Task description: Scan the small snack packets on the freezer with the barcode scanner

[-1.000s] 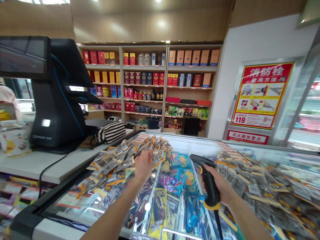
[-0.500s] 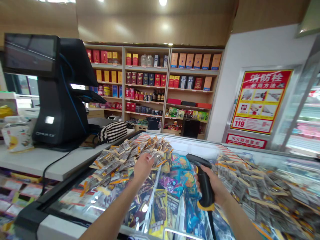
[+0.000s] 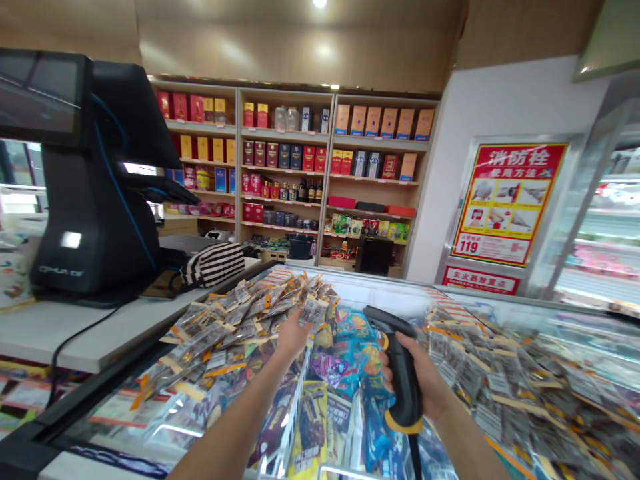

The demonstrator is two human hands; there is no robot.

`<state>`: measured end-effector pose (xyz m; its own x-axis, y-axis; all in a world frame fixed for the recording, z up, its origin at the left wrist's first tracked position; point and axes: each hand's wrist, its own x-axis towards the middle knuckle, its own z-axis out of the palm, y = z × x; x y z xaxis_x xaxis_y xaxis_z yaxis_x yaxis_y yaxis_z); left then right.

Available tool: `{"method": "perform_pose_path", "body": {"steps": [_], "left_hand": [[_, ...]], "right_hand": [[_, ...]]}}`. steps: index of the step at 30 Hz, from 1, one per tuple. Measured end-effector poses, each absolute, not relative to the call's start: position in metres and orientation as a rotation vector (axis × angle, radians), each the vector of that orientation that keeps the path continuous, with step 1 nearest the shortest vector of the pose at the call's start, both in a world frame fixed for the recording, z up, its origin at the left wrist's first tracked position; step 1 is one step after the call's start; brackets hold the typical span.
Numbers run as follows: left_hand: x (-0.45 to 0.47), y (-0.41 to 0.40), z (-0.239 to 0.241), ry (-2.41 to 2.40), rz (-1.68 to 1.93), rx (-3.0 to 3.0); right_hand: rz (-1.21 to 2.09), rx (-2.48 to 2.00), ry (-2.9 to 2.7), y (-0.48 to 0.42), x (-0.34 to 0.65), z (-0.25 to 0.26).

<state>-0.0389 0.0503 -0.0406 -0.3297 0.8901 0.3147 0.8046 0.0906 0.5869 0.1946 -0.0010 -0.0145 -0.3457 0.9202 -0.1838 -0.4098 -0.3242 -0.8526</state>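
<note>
My right hand (image 3: 421, 377) is wrapped round the grip of a black barcode scanner (image 3: 397, 368) with a yellow band, held above the glass-topped freezer chest (image 3: 150, 427). Its head faces left. My left hand (image 3: 293, 335) reaches forward over the glass and pinches a clear snack packet (image 3: 314, 311) at the right edge of a heap of similar clear packets with orange labels (image 3: 225, 327). Under the glass between my hands lie bright blue and purple ice cream wrappers (image 3: 350, 353).
A black checkout terminal (image 3: 95, 200) stands on the white counter (image 3: 55, 333) at left, with a striped pouch (image 3: 213, 264) beside it. More packets (image 3: 510, 380) cover the glass at right. Shelves of boxed goods (image 3: 295, 167) line the back wall beside a red poster (image 3: 505, 203).
The view has swung slightly right and down. My left hand stayed on the packet at the heap's edge, and my right hand brought the scanner a little closer to it.
</note>
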Motion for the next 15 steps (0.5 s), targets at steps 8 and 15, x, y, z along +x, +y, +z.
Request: {"method": "perform_pose_path", "body": {"steps": [8,15], "left_hand": [[-0.026,0.061,-0.044,2.133,1.136,1.747],[-0.014,0.066,-0.044,2.081,1.141,1.699]], "right_hand": [[1.925,-0.719,-0.927,-0.005,0.194,-0.018],[1.918,-0.710,-0.902,-0.005,0.198,-0.016]]}}
